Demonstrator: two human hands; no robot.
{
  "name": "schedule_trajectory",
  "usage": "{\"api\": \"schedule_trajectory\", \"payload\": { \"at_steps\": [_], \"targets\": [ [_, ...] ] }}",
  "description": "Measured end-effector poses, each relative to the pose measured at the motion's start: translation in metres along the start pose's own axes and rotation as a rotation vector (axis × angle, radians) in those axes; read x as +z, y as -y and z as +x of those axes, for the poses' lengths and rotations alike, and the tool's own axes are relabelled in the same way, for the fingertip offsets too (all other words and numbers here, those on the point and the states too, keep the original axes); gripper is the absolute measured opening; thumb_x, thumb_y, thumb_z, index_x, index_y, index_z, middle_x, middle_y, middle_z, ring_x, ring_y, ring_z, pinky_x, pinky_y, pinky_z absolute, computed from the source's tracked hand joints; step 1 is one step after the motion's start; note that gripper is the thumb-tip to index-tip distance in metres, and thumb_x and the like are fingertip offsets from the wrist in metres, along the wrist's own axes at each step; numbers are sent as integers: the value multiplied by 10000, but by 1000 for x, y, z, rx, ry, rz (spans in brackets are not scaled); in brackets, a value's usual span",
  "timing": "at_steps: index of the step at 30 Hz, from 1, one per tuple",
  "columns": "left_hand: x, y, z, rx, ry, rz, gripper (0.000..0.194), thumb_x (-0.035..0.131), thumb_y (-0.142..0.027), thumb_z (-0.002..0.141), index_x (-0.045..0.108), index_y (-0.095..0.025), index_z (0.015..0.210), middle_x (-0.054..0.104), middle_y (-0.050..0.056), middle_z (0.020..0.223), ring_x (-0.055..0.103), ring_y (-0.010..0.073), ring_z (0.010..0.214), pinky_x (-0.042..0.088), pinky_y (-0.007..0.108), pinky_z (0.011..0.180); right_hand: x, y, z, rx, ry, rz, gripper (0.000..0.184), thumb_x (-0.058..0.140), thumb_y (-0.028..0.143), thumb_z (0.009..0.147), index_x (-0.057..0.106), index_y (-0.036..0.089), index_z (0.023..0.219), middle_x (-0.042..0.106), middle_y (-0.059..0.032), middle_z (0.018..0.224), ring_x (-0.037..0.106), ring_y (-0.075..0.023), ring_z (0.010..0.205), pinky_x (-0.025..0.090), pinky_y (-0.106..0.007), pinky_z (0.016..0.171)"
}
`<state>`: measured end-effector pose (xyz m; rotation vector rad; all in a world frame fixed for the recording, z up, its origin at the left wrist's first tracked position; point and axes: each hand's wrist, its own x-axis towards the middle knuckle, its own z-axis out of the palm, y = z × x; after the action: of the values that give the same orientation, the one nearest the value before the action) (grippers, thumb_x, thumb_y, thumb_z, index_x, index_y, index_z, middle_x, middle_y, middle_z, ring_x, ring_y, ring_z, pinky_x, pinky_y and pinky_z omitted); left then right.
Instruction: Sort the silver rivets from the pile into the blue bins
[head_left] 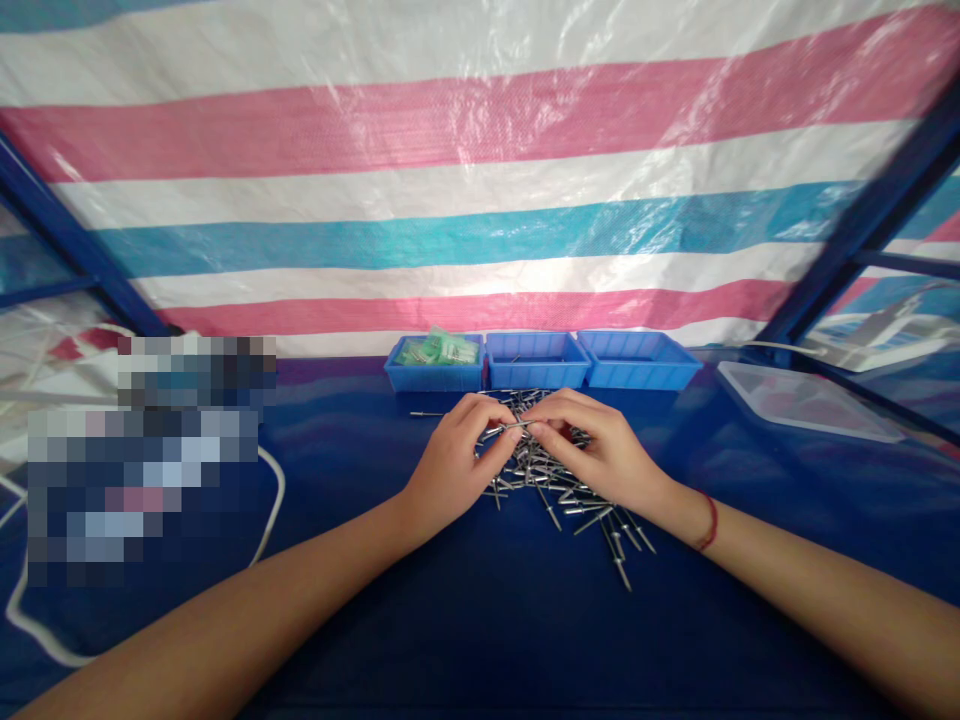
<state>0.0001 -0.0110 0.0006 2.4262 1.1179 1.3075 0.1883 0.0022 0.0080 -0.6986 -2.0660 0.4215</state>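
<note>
My left hand (461, 455) and my right hand (607, 445) meet over a pile of silver blind rivets (534, 468) on the blue tabletop (465, 620). Between them, thumbs and fingertips pinch a blind rivet (519, 425) lying roughly level; both hands are closed on it. My fingers cover part of the pile. Several rivets spread toward me, with a stray rivet (624, 575) at the near edge and another rivet (426, 414) off to the left.
Behind the pile stand three blue bins: the left bin (435, 378) holds green-tinted packets, the middle bin (536, 376) a small piece, and beside it is the right bin (641, 376). A clear plastic lid (810, 405) lies right. A white cable (277, 490) loops at left near blurred items.
</note>
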Motion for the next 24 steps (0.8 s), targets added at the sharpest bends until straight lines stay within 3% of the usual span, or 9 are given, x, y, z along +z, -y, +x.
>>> {"api": "schedule_trajectory", "payload": {
  "at_steps": [10,13,18,20,24],
  "targets": [
    [1,1,-2,-19,-18,16,37,506,-235,884,504,-199,892,557,24,892,547,153,866,447,285,767,2,-4,0,-33,93,3,139,511,236,889,639,183,873,618,-51,840,578,-151,769,471,-289,658],
    [6,6,-3,-72,-43,0,160,525,-263,873,463,-201,1007,555,35,952,561,153,858,455,298,772,1,-5,3,-4,46,-38,173,492,255,898,625,183,813,626,-45,800,581,-156,752,470,-294,665],
    [10,9,-3,-96,-28,-15,286,516,-267,879,419,-203,1140,553,63,1028,571,168,908,460,318,810,-13,-31,15,93,-286,-387,233,474,308,906,628,167,801,627,-55,756,564,-162,664,438,-292,635],
    [8,7,-3,-78,-1,-19,285,513,-253,877,426,-200,1144,555,67,1034,570,172,919,465,320,815,-21,-47,20,129,-322,-551,275,447,326,916,642,154,827,627,-73,765,570,-179,672,428,-301,643],
    [5,2,-2,-47,45,-12,240,507,-232,873,461,-196,1106,570,72,1050,568,185,953,468,332,836,-31,-68,22,232,-259,-769,313,445,353,909,668,148,828,630,-93,783,582,-209,681,402,-301,601]
  ]
}}
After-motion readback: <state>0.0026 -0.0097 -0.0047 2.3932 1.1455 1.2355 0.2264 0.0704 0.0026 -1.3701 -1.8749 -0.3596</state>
